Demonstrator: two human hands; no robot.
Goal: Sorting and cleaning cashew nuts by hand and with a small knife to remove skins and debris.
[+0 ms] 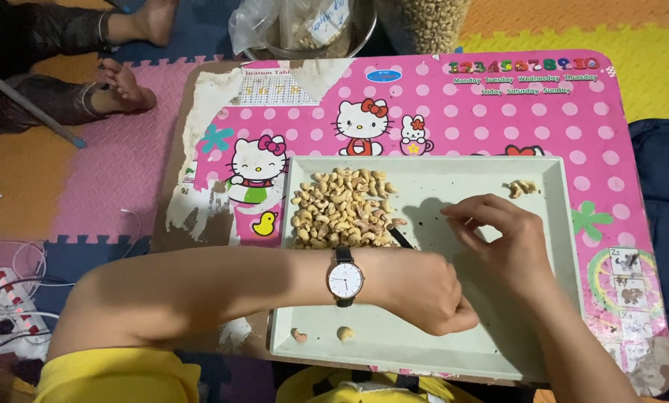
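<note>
A pale green tray [424,351] sits on a pink patterned table [461,127], toward its near edge and right of the middle. A heap of cashew nuts [342,209] fills the tray's far left corner, a few sorted nuts [523,186] lie in its far right corner, and two loose nuts [323,334] rest by the near left corner.

The left hand [427,295], with a wristwatch [345,277] on the wrist, reaches across the near half of the tray and is closed into a loose fist; what it grips is hidden, though a thin dark tool [400,236] shows just beyond it, beside the heap. The right hand [502,239] hovers over the tray's middle with fingers [461,213] pinched together, seemingly on a single nut, though the nut itself cannot be made out.

To do this step well, it seems best to keep the pinch light so the nut does not snap, work low over the tray so scraps fall inside it, and keep the tool's tip pointed away from the holding fingers. Finished pieces are best kept in the far right corner, well apart from the heap.

Beyond the table's far edge stand a metal bowl with plastic bags [304,30]; another person's bare feet [125,82] rest on the foam floor mats [118,172] off the far left corner.
</note>
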